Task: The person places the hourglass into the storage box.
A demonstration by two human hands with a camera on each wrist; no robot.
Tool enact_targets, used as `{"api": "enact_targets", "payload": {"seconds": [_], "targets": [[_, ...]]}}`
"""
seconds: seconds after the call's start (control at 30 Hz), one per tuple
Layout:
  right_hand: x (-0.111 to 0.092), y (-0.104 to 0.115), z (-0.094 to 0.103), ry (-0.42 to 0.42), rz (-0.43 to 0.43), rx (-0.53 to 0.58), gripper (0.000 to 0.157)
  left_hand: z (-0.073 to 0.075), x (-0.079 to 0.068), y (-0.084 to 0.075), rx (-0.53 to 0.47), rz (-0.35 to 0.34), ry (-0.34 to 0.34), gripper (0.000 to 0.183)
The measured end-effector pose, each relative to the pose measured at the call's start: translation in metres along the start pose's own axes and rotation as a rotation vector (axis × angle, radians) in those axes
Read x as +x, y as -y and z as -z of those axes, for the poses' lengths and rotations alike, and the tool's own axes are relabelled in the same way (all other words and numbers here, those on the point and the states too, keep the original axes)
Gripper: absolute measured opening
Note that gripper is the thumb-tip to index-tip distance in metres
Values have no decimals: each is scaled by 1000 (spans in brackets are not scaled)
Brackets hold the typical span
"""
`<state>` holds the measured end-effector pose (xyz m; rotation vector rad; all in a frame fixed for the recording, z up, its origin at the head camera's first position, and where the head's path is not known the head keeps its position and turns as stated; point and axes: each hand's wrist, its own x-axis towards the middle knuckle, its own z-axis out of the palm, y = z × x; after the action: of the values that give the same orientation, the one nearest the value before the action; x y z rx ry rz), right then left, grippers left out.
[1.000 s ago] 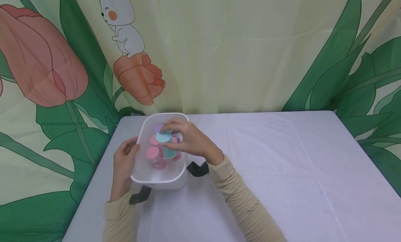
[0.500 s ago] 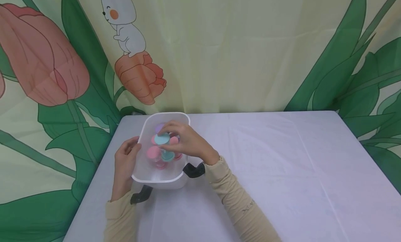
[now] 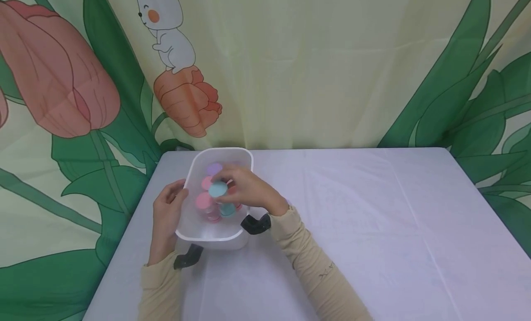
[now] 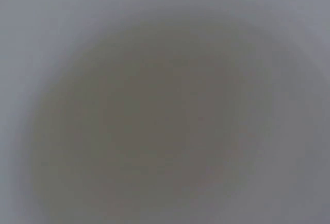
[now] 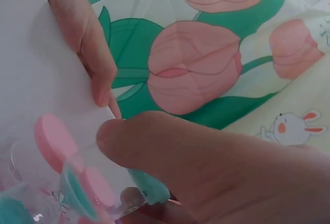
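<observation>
A white plastic tub (image 3: 195,235) stands on the table. My left hand (image 3: 168,210) grips its left rim, the thumb near the edge. Inside the tub, my right hand (image 3: 244,187) pinches a small clear sand timer with teal ends (image 3: 217,189) between thumb and fingers. In the right wrist view its teal end cap (image 5: 149,185) lies beneath the thumb, partly hidden. Around it in the tub are similar pieces with pink (image 3: 204,201), teal (image 3: 227,210) and purple (image 3: 214,169) ends. The right hand covers some of them. The left wrist view is only a grey blur.
A white cloth covers the table (image 3: 352,228). Behind it hangs a printed curtain (image 3: 315,81) with tulips, leaves and a rabbit. A dark wrist mount (image 3: 255,224) on the right arm is close to the tub's right side.
The right hand shifts slightly within the tub, still pinching the teal sand timer, and the purple-ended piece shows more fully. The left hand keeps its grip on the rim.
</observation>
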<state>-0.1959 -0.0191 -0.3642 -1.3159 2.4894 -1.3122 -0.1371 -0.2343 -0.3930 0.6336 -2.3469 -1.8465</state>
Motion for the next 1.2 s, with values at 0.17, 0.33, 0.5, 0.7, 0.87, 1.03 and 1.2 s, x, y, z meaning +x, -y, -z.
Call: {"api": "enact_targets", "payload": {"seconds": [0.17, 0.33, 0.5, 0.7, 0.87, 1.03, 1.2], "targets": [[2, -1, 2, 91, 2, -72, 32, 0, 0, -1, -2, 5, 2, 42], [3, 1, 5, 161, -32, -73, 31, 0, 0, -1, 13, 4, 10, 43], [5, 3, 5, 217, -69, -88, 31, 0, 0, -1, 24, 4, -1, 43], [7, 6, 4, 261, -79, -131, 31, 1, -1, -1, 18, 7, 1, 43], [7, 5, 4, 269, -83, -159, 33, 1, -1, -1, 22, 0, 1, 43], [7, 5, 2, 275, -92, -163, 36, 0, -1, 0, 24, -7, -5, 42], [7, 5, 1, 283, -91, -207, 38, -1, -1, 0, 18, -14, -11, 42]]}}
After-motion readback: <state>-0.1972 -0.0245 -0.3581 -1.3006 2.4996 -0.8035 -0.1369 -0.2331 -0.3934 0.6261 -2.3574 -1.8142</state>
